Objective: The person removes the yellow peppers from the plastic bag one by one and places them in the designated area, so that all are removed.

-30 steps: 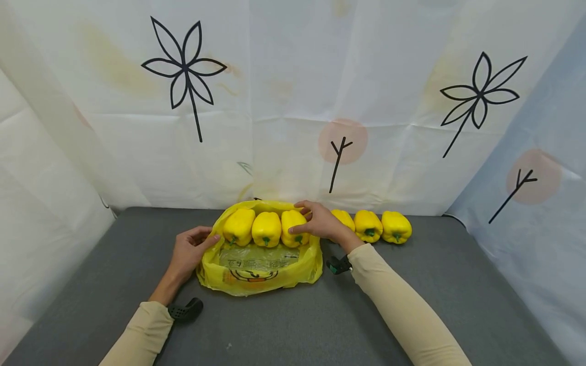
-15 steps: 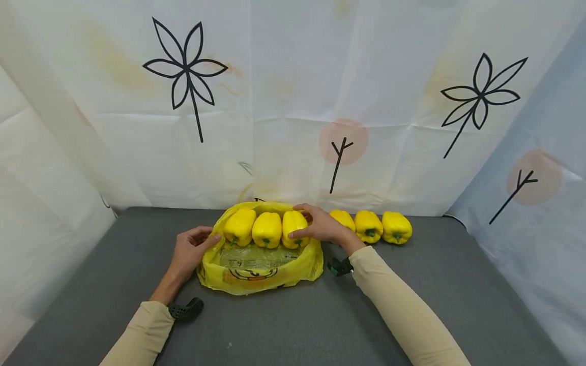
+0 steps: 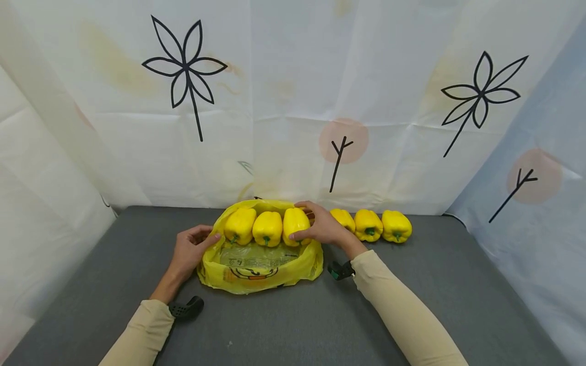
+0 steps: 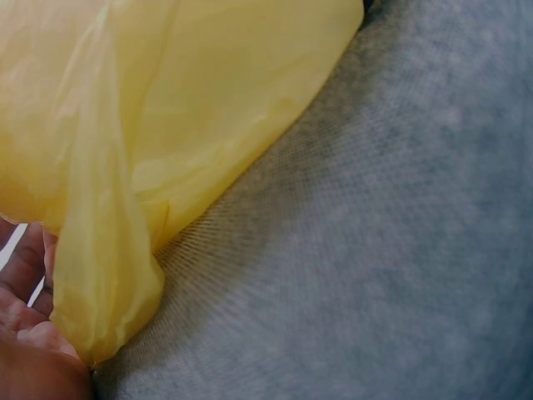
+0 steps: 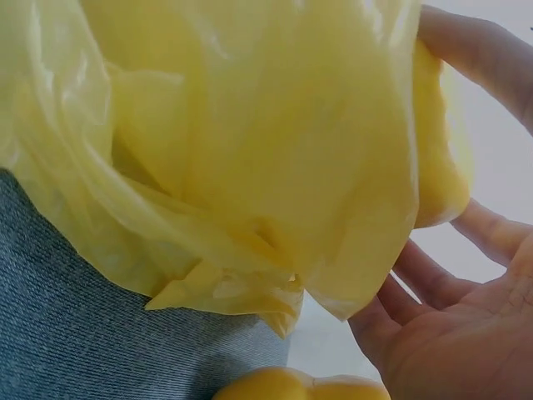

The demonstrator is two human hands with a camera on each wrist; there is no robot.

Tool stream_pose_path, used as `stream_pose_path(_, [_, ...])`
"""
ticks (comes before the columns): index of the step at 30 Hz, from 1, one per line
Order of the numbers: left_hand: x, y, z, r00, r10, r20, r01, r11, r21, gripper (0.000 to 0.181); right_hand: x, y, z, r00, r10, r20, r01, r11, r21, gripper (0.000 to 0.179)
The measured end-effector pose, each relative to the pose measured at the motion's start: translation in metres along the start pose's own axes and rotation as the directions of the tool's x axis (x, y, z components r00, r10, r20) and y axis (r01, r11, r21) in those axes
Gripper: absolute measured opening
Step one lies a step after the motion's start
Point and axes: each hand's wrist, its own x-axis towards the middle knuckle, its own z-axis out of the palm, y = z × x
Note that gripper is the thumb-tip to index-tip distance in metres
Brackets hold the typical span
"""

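A yellow plastic bag lies on the table with its mouth spread wide. Inside, a row of three yellow bell peppers sits along the back: a left pepper, a middle pepper and a right pepper. At the bag's left rim my left hand holds the plastic between thumb and fingers; the left wrist view shows that hand beside a hanging fold. My right hand grips the right pepper, thumb in front and fingers behind. In the right wrist view, the bag's side covers most of this pepper.
Three more yellow peppers, including a far-right pepper, stand in a row right of the bag, one partly behind my right hand. A white printed cloth hangs along the back of the grey table.
The right pepper has shifted very slightly to the right and stands a bit more upright in my right hand. My left hand stays at the bag's rim.
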Motion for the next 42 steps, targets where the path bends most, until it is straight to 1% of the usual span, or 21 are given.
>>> stream_pose_path(7, [0.000, -0.001, -0.001, 1.000, 0.001, 0.005, -0.001, 1.000, 0.007, 0.024, -0.007, -0.005, -0.003, 0.998, -0.015, -0.053, 0.018, 0.999, 0.040, 0.085])
stream_pose_path(14, [0.000, -0.001, -0.001, 1.000, 0.017, 0.007, -0.017, 1.000, -0.002, 0.024, -0.015, -0.007, -0.007, 0.994, -0.061, -0.091, 0.071, 0.992, 0.108, 0.086])
stream_pose_path(21, [-0.001, 0.001, 0.000, 1.000, 0.011, 0.006, -0.011, 1.000, 0.000, 0.026, -0.024, -0.009, -0.010, 0.990, -0.055, -0.126, 0.076, 0.983, 0.170, 0.088])
stream_pose_path(27, [-0.001, 0.000, -0.001, 1.000, 0.010, 0.000, -0.010, 1.000, -0.007, 0.025, -0.033, -0.013, -0.015, 0.987, -0.065, -0.150, 0.093, 0.977, 0.191, 0.083])
stream_pose_path(31, [-0.002, 0.000, -0.001, 1.000, 0.003, 0.000, -0.003, 1.000, 0.002, 0.026, -0.040, -0.015, -0.017, 0.984, -0.073, -0.161, 0.102, 0.979, 0.179, 0.081])
stream_pose_path(34, [-0.003, 0.000, -0.001, 1.000, 0.005, 0.000, -0.005, 1.000, 0.005, 0.026, -0.045, -0.015, -0.018, 0.983, -0.082, -0.161, 0.110, 0.979, 0.171, 0.081])
stream_pose_path(42, [-0.001, 0.001, -0.001, 1.000, 0.006, 0.000, -0.006, 1.000, -0.007, 0.026, -0.059, -0.015, -0.022, 0.984, -0.087, -0.156, 0.119, 0.970, 0.211, 0.079])
